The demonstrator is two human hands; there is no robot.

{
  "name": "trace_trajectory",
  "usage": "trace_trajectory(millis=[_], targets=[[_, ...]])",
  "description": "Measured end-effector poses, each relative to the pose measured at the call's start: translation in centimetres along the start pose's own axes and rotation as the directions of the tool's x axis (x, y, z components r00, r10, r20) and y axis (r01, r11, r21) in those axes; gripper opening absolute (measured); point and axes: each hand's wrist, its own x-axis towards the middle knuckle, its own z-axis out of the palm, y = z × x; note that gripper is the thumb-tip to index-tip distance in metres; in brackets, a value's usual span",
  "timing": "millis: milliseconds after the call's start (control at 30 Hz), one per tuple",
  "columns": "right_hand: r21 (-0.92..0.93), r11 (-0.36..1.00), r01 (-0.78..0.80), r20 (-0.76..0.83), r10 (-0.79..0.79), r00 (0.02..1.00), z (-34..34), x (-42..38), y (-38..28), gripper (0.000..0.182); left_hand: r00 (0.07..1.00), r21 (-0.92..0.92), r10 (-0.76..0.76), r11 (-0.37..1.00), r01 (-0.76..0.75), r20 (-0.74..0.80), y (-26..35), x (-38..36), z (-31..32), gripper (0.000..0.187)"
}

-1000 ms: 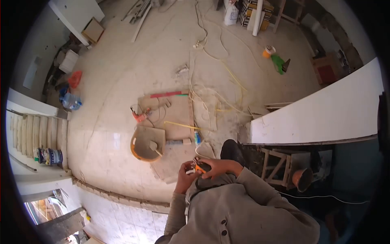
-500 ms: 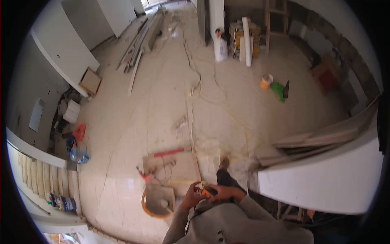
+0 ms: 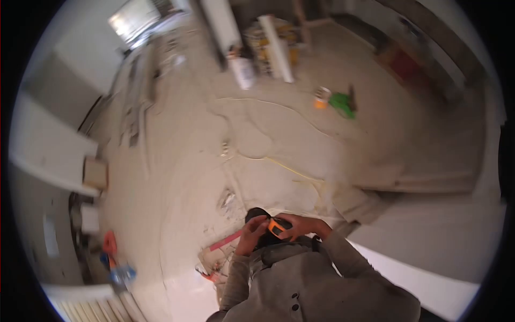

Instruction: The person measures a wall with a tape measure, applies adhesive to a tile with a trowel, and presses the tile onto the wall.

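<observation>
Both hands worked a small orange-and-black handheld device (image 3: 278,226) at chest height: right hand (image 3: 298,224) wrapped round it, left hand (image 3: 251,234) w/ fingertips touching (blurry). Handling step; next needs steady hold.

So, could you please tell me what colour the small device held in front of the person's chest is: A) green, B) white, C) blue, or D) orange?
D: the small device between the left hand and the right hand is orange with a dark face.
</observation>
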Motion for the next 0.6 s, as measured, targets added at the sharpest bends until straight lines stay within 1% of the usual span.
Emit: trace_trajectory(millis=[33, 67, 100, 133, 167, 233, 267, 300, 333, 367, 400, 467, 533, 567, 600], targets=[[-0.004, 1.0, 0.029, -0.003, -0.029, 1.0, -0.9, 1.0, 0.7, 0.08, 0.999, 0.019, -0.021, 1.0, 0.02, 0.046, 0.0, 1.9, -0.7, 0.035], [0.022, 1.0, 0.009, -0.037, -0.008, 0.999, -1.5, 1.0, -0.1, 0.08, 0.996, 0.071, -0.031, 0.997, 0.025, 0.083, 0.4, 3.7, -1.1, 0.034], [0.052, 0.998, 0.037, -0.029, -0.035, 0.999, -2.2, 1.7, 0.2, 0.078, 0.987, 0.097, -0.072, 0.994, 0.059, 0.144, 1.4, 5.3, -1.4, 0.033], [0.051, 0.999, -0.016, -0.073, 0.02, 0.997, -3.1, 2.4, 0.2, 0.077, 0.975, 0.126, -0.107, 0.989, 0.083, 0.196, 2.7, 7.2, -1.3, 0.033], [0.09, 0.996, -0.022, -0.129, 0.034, 0.991, -3.7, 3.0, 0.0, 0.076, 0.943, 0.172, -0.155, 0.979, 0.107, 0.293, 3.3, 9.4, -0.8, 0.033], [0.134, 0.991, 0.005, -0.246, 0.029, 0.969, -6.0, 3.4, -0.8, 0.076, 0.901, 0.206, -0.236, 0.964, 0.169, 0.364, 5.1, 14.2, -0.6, 0.031], [0.123, 0.992, 0.025, -0.315, 0.015, 0.949, -7.1, 3.9, -0.6, 0.076, 0.879, 0.24, -0.242, 0.959, 0.152, 0.411, 4.9, 16.8, -0.6, 0.031], [0.14, 0.989, 0.04, -0.359, 0.013, 0.933, -7.3, 5.7, -0.4, 0.076, 0.862, 0.326, -0.247, 0.94, 0.102, 0.444, 4.6, 19.2, -1.6, 0.03], [0.168, 0.982, 0.083, -0.391, -0.011, 0.92, -7.5, 7.7, -1.1, 0.076, 0.846, 0.415, -0.244, 0.909, 0.03, 0.474, 5.9, 21.7, -2.7, 0.029], [0.127, 0.985, 0.119, -0.474, -0.045, 0.879, -7.7, 9.2, -1.4, 0.076, 0.817, 0.439, -0.185, 0.894, -0.091, 0.546, 6.6, 24.0, -3.7, 0.026], [0.111, 0.984, 0.139, -0.525, -0.061, 0.849, -8.0, 11.5, -3.2, 0.076, 0.814, 0.469, -0.236, 0.882, -0.05, 0.531, 9.2, 26.3, -5.2, 0.026], [0.182, 0.976, 0.117, -0.53, -0.002, 0.848, -7.7, 14.6, -6.5, 0.079, 0.718, 0.544, -0.267, 0.819, -0.183, 0.643, 13.5, 29.8, -7.0, 0.026], [0.24, 0.939, 0.248, -0.618, -0.049, 0.784, -8.6, 17.0, -9.5, 0.08, 0.652, 0.414, -0.277, 0.908, -0.062, 0.706, 16.0, 32.9, -9.0, 0.023], [0.167, 0.956, 0.243, -0.646, -0.08, 0.759, -8.9, 18.3, -10.4, 0.081, 0.611, 0.419, -0.327, 0.908, -0.007, 0.72, 17.7, 34.1, -9.5, 0.021], [0.181, 0.95, 0.256, -0.663, -0.074, 0.745, -9.2, 19.4, -11.7, 0.081, 0.592, 0.436, -0.348, 0.9, -0.005, 0.727, 19.2, 35.0, -10.1, 0.021]])
